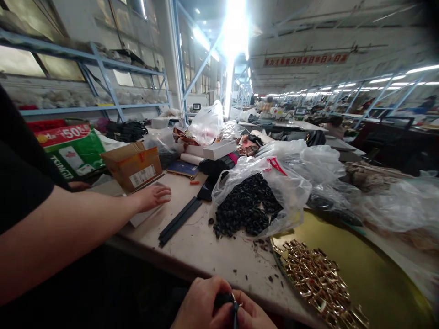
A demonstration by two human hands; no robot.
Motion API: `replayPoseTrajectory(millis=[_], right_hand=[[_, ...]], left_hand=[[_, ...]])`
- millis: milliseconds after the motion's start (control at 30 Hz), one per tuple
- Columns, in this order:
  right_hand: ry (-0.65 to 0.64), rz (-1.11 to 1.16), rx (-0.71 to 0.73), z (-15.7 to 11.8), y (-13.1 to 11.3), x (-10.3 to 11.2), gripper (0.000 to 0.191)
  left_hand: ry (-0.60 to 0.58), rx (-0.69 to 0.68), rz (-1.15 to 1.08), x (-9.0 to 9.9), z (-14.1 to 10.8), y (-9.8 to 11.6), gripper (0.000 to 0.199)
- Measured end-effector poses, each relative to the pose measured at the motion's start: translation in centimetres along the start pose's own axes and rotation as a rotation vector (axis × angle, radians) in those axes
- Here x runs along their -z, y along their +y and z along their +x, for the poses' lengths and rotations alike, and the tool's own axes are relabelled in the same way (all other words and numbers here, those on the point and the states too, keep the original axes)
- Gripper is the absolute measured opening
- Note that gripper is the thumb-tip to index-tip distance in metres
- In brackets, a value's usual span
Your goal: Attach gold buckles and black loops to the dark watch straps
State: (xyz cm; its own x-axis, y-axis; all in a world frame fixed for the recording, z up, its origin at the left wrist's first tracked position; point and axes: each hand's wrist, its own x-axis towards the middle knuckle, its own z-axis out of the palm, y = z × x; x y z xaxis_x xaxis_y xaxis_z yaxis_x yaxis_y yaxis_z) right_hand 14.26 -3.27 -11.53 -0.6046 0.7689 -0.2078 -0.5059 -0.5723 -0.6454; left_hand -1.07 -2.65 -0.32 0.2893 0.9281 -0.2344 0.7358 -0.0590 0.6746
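Observation:
Low in the view, over the table's near edge, my left hand [205,304] and my right hand [254,314] meet with fingers closed. Between them is a small black piece [223,299] with a shiny metal part [234,299], mostly covered by the fingers. Just beyond, a clear plastic bag [295,183] lies open with many small black loops [245,208] spilling out. To the right, gold-coloured metal buckles [317,276] are heaped on a round brass-coloured tray [373,269].
A co-worker's arm [103,214] reaches in from the left, that hand beside a cardboard box [132,167]. Black strips [180,221], a blue book [183,168] and a white box [219,150] lie on the table [202,249]. Shelves [103,77] stand behind.

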Motion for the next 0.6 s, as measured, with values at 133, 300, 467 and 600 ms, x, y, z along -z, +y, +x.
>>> replayPoseTrajectory(millis=[133,300,467,600], right_hand=[[0.061,0.131,0.007,0.0,-0.8,-0.8,0.035],[0.160,0.129,-0.022,0.4,-2.0,-1.2,0.041],[0.463,-0.133,0.167,1.5,-2.7,0.1,0.041],[0.753,-0.650,0.305,1.5,-3.6,0.9,0.029]], left_hand=[[-0.019,0.058,-0.077,-0.1,1.1,-0.3,0.021],[-0.097,0.061,-0.232,-0.2,2.9,-0.7,0.021],[-0.241,0.108,-0.598,0.1,4.4,-0.8,0.027],[-0.319,0.200,-0.867,-0.2,5.1,-1.3,0.026]])
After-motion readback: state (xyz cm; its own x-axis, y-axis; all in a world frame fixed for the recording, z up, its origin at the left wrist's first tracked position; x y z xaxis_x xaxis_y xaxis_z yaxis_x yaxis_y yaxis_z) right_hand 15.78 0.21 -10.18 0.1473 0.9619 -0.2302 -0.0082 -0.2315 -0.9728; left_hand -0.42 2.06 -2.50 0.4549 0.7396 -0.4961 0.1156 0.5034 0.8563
